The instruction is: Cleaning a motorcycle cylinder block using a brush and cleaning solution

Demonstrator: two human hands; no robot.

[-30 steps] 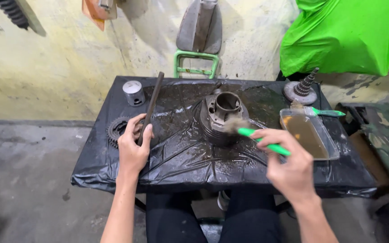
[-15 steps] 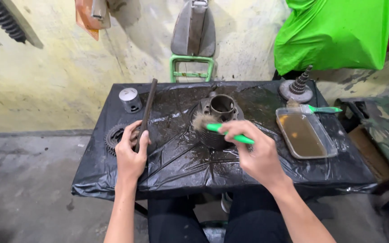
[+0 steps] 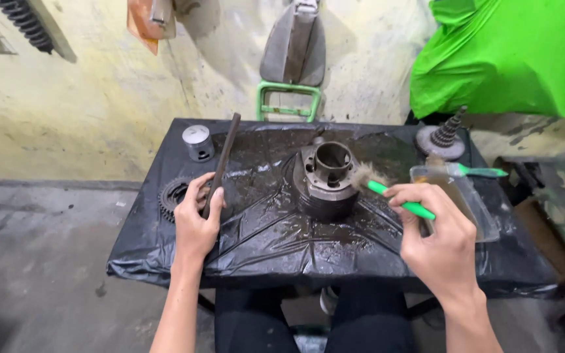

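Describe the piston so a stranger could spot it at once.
Find the black-covered table and go to its far left corner. The piston stands there beside the long dark bar. It is the only small silvery cylinder; the gear nearby is flat and toothed.

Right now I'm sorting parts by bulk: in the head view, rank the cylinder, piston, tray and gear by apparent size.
1. Tray, widest footprint, though it lies nearer the camera.
2. Cylinder, close behind.
3. and 4. Piston and gear: unsure, since the left hand hides part of the gear.
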